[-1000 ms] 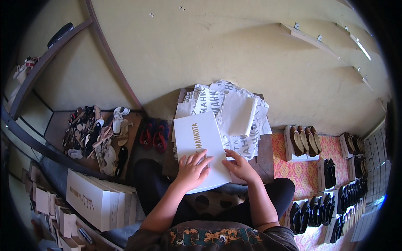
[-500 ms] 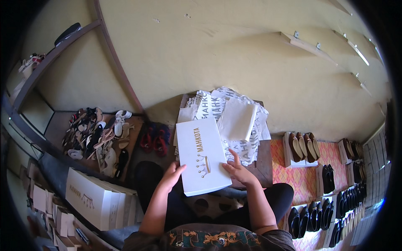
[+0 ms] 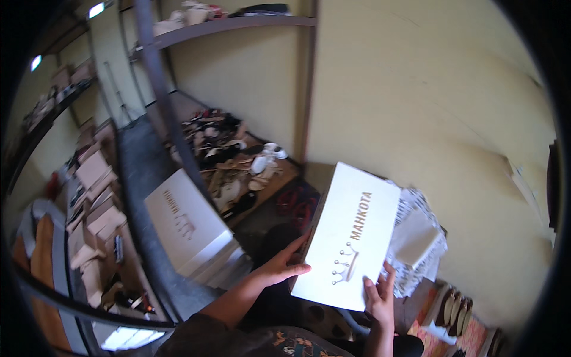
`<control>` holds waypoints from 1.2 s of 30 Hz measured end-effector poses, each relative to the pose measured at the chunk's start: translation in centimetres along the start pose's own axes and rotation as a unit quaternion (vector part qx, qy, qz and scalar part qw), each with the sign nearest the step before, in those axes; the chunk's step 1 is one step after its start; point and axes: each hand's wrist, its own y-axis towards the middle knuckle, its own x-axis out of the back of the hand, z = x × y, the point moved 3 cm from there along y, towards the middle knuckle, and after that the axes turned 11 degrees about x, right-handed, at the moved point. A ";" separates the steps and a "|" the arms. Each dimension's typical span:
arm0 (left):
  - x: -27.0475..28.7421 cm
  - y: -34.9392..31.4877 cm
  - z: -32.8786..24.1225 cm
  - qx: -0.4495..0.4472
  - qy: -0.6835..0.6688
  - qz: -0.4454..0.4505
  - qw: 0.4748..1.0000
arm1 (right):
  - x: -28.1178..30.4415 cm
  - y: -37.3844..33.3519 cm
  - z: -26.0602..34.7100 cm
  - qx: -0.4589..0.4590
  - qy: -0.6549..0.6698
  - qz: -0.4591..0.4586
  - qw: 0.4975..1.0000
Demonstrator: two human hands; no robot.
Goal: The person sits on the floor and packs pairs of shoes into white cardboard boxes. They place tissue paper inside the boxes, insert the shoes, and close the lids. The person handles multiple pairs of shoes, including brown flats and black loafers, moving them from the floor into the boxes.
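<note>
A closed white shoe box (image 3: 342, 220) with a gold crown print is raised over my lap, its lid facing up. On its left edge my left hand (image 3: 281, 266) grips it, the thumb on top and the fingers along the side. My right hand (image 3: 379, 296) holds its near right corner, thumb on the lid. Partly behind the box lie sheets of printed wrapping paper (image 3: 437, 257), with a folded plain sheet (image 3: 414, 237) on top of them.
More white shoe boxes (image 3: 189, 223) stand in a row on the floor at left. Beyond them, loose shoes (image 3: 217, 140) are heaped below a shelf (image 3: 238, 27). Dark red shoes (image 3: 288, 202) lie beside the box. Brown pumps (image 3: 455, 312) sit at lower right; open cartons (image 3: 95, 172) line the far left.
The view has swung to the left, bringing the aisle and cartons in. The shoe box has tilted and come up closer, still between both hands.
</note>
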 end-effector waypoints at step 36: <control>13.3 -22.5 -4.1 -0.019 -0.053 -0.536 0.843 | -32.2 12.5 -1.7 0.208 0.058 0.523 0.824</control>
